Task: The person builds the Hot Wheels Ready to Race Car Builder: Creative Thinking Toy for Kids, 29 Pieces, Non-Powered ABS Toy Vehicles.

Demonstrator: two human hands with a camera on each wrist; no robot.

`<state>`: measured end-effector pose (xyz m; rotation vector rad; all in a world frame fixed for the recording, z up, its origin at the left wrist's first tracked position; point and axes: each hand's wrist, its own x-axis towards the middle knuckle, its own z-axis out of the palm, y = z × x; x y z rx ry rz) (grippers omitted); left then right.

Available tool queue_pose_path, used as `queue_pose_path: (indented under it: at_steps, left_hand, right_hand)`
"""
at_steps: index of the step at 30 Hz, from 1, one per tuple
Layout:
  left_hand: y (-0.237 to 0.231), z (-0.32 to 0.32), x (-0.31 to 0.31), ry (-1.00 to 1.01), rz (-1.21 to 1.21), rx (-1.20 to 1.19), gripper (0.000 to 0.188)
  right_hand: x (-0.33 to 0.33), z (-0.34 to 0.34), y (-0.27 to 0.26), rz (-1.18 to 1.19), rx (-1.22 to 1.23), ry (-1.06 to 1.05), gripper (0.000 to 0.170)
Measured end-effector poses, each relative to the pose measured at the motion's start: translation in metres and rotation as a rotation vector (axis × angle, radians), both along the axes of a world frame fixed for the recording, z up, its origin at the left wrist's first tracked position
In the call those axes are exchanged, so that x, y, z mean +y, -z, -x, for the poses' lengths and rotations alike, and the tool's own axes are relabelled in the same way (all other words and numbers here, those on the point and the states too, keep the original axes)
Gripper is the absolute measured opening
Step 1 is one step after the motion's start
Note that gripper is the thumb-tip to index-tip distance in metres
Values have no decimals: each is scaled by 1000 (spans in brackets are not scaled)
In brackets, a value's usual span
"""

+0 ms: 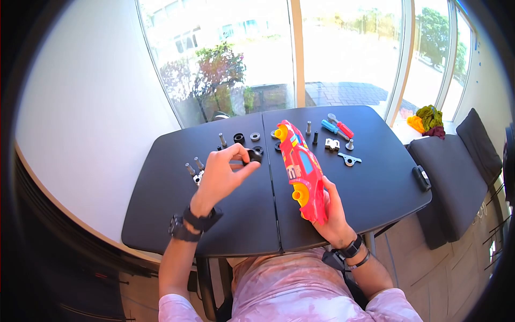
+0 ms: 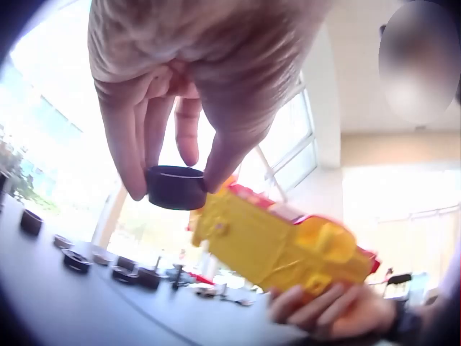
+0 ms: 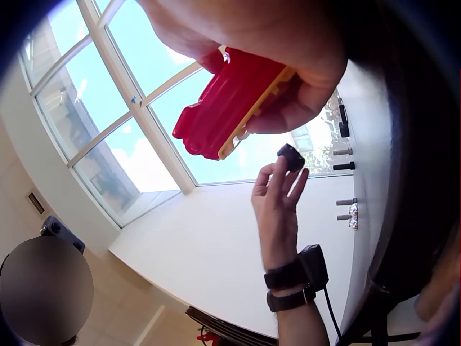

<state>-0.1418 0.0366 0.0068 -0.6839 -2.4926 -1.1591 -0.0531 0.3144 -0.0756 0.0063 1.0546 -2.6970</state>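
Between thumb and fingertips, the left hand (image 1: 222, 174) pinches a black ring-shaped part (image 1: 252, 156) above the table's left half. In the left wrist view that ring (image 2: 176, 188) is held near its sides, apart from the car. A red and yellow toy car body (image 1: 304, 170) is gripped at its near end by the right hand (image 1: 336, 217), tilted up over the table. Its yellow underside (image 2: 266, 241) faces the left hand in the left wrist view. The right wrist view shows the red body (image 3: 230, 101) under the right hand's fingers.
Black and grey rings (image 1: 239, 138) and grey pegs (image 1: 222, 139) lie on the dark table (image 1: 236, 214). Farther right are screwdrivers (image 1: 343, 129), a white block (image 1: 332, 144), a light bracket (image 1: 350, 159) and a black device (image 1: 421, 178). A dark chair (image 1: 450, 177) stands at the right.
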Motion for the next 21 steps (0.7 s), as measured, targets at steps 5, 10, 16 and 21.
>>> queue_pose_path:
  at_steps: [5, 10, 16, 21]
  left_hand:
    - [-17, -79, 40, 256, -112, 110, 45]
    - [9, -81, 63, 268, 79, 478, 61]
    - [16, -78, 63, 251, 51, 431, 61]
    - [17, -78, 62, 269, -22, 359, 60]
  right_hand:
    - [-2, 1, 4, -4, -14, 42, 67]
    - [7, 3, 17, 56, 53, -44, 68]
    - [7, 0, 15, 52, 65, -49, 71]
    - [7, 0, 15, 47, 75, -56, 72]
